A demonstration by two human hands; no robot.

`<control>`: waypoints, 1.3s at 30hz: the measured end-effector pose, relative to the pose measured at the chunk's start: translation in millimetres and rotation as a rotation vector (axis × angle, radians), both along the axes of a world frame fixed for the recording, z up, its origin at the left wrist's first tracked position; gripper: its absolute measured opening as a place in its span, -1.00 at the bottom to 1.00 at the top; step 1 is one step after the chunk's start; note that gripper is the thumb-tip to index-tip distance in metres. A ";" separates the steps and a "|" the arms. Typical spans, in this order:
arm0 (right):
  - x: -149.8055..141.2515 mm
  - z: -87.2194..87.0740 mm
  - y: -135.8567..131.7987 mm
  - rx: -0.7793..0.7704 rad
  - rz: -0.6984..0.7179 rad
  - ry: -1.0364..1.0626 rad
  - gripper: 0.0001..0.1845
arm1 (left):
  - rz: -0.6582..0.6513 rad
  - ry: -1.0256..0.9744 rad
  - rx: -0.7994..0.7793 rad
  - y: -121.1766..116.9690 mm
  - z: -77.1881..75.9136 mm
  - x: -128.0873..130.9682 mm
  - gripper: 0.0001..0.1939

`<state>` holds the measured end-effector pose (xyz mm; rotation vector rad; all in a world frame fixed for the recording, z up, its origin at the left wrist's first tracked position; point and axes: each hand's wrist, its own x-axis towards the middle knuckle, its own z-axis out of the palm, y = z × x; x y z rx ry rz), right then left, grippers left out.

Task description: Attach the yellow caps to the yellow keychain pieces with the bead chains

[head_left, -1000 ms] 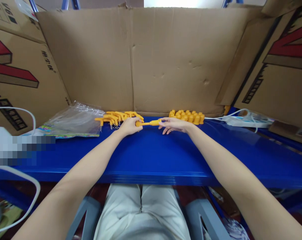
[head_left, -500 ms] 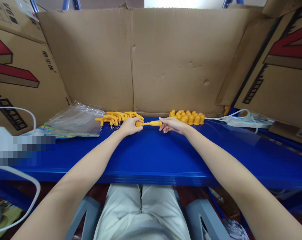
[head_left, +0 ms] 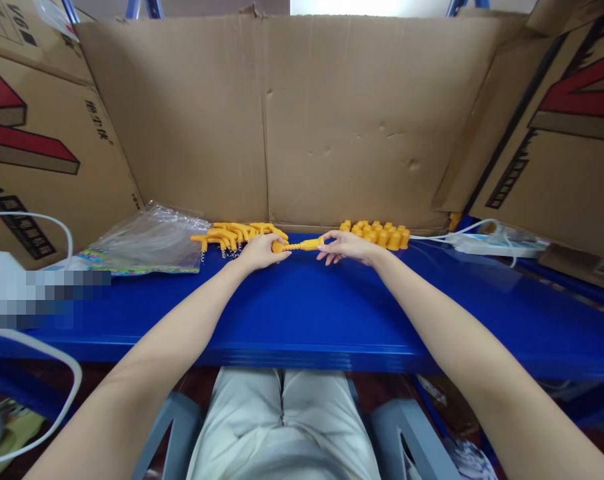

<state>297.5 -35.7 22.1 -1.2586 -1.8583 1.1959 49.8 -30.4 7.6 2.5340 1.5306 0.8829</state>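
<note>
My left hand (head_left: pixel 258 253) is closed around the handle of a yellow corkscrew (head_left: pixel 278 247), its spiral aimed right. A yellow plastic sleeve (head_left: pixel 310 245) is in line with the spiral and meets its end. My right hand (head_left: pixel 351 247) pinches the far end of this sleeve between thumb and forefinger, with the other fingers loosely curled. Several more corkscrews (head_left: pixel 232 231) with yellow handles and metal spirals lie behind my left hand. Beyond my right hand several yellow sleeves (head_left: pixel 382 237) stand upright in a group.
A clear plastic bag (head_left: pixel 147 243) lies on the left of the blue tabletop (head_left: pixel 312 307). A cardboard panel (head_left: pixel 332 120) closes off the back, with printed boxes at both sides. At the right lies a white power strip (head_left: pixel 499 245) with a cable; white cables also hang at the left.
The sleeve's right end has tilted slightly upward, and my right hand has shifted its fingers on it, spreading them a little. My left hand keeps its place with the corkscrew.
</note>
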 end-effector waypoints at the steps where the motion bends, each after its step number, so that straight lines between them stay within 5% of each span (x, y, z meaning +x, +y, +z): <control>1: -0.7 0.0 0.1 -0.006 -0.003 0.000 -0.69 | -0.006 -0.002 0.007 -0.1 0.0 -0.1 -0.64; 11: -4.8 -1.8 -1.2 -0.088 -0.047 -0.024 -0.50 | -0.017 0.011 0.040 2.8 -1.7 -2.0 -0.65; 22: 0.9 -3.1 4.0 -0.061 0.010 0.034 -0.70 | -0.010 0.008 0.049 1.3 -1.2 -1.6 -0.67; 30: -3.7 -4.3 1.1 -0.122 -0.025 -0.009 -0.47 | -0.032 -0.010 0.038 2.8 -2.2 -2.6 -0.65; 39: 7.9 -7.5 6.3 -0.110 0.085 0.103 -0.61 | -0.023 -0.011 0.034 2.0 -2.2 -0.6 -0.67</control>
